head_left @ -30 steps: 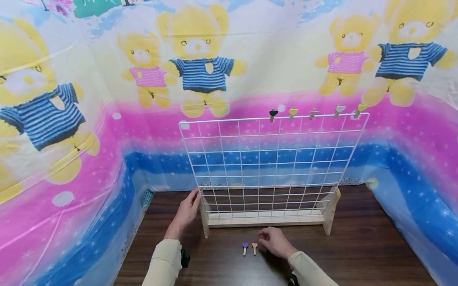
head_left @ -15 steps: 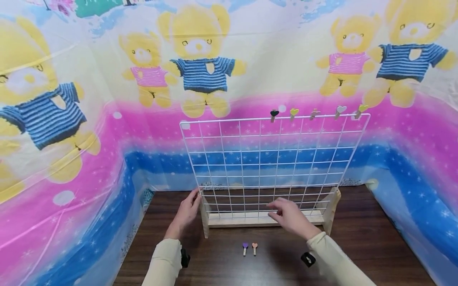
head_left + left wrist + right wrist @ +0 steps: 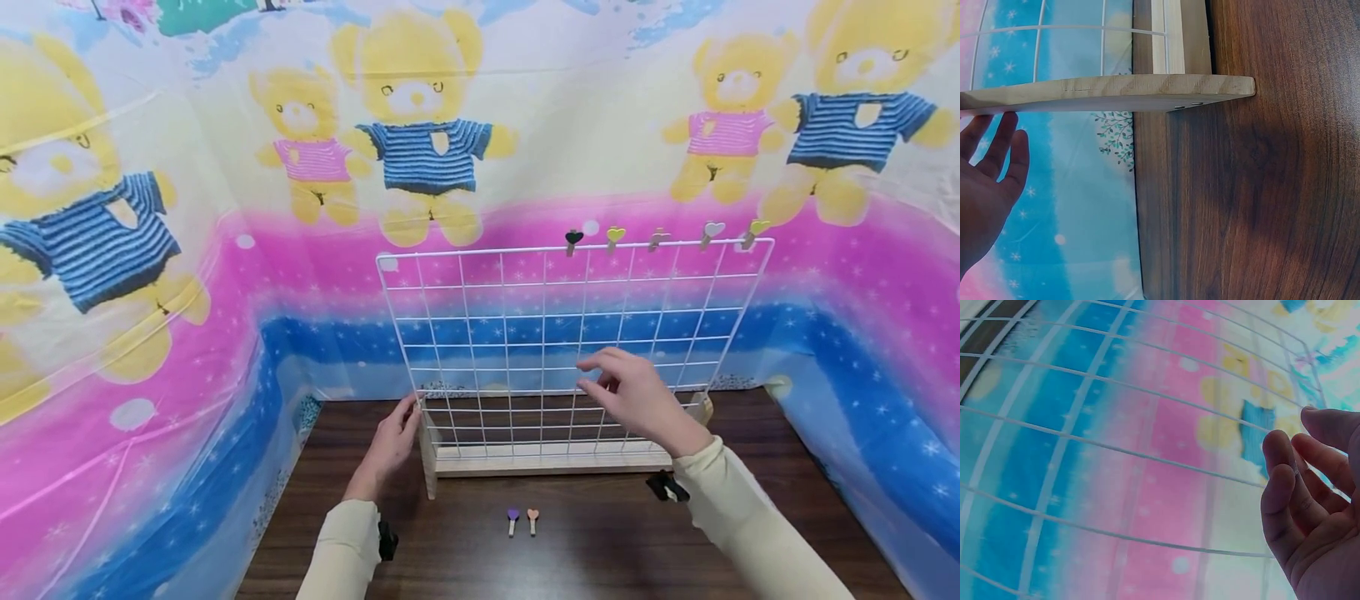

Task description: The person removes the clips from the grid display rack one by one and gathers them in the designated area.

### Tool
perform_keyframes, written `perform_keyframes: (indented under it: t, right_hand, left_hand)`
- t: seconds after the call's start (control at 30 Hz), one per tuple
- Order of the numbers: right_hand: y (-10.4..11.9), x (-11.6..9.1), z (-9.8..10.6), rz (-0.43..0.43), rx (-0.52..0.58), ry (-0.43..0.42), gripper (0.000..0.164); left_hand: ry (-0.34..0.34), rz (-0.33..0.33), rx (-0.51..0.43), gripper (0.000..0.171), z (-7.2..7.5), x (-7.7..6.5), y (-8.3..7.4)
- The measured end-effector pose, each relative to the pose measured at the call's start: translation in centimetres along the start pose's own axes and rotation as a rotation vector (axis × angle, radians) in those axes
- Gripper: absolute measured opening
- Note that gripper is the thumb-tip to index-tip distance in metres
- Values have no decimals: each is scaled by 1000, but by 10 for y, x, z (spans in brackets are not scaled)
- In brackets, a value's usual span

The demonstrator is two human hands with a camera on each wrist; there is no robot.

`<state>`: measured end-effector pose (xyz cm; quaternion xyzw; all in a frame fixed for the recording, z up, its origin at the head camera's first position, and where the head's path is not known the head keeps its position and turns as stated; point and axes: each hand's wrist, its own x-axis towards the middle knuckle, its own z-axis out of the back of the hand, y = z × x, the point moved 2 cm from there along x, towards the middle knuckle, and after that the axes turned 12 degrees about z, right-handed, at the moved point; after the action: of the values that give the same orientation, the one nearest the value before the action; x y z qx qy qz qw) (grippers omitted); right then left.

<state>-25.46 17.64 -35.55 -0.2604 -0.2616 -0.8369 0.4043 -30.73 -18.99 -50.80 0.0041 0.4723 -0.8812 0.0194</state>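
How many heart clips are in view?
7. Along the top of the grid, left to right: black clip, yellow clip, dull clip, white clip, second yellow clip. On the table: purple clip, orange clip.

the grid (image 3: pixel 508 343) is thin wire, probably metal, under a smooth white coating. its stand (image 3: pixel 555 458) is pale wood, matt and cut smooth; the left wrist view shows grain along the edge of the end piece (image 3: pixel 1147 82). the bench (image 3: pixel 592 554) is dark brown wood or a wood-look sheet, smooth, streaked with grain, with a soft sheen. the backdrop (image 3: pixel 570 108) is printed cloth, thin-looking, creased and slightly glossy along the folds. the purple clip (image 3: pixel 512 522) and the orange clip (image 3: pixel 533 522) have pale, wood-like legs and smooth-looking hearts. both sleeves (image 3: pixel 757 517) are soft, matt cream cloth.
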Motion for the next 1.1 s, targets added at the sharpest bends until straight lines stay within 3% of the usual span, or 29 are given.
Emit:
perform_keyframes:
  t: [0.33,0.7,0.83,1.1]
  right_hand:
    - [19,45,46,95,-29,-175,24]
    - [32,91,81,118,-88,-317,28]
    - [33,103,85,95,-105,-318,28]
    - [30,119,83,-64,-35,-217,33]
  left_hand:
    - [0,0,-8,39,-1,0,0]
    - [-15,-16,0,38,0,1,0]
    - [-10,-14,2,39,1,0,0]
    - [-11,-28,-1,38,0,0,-1]
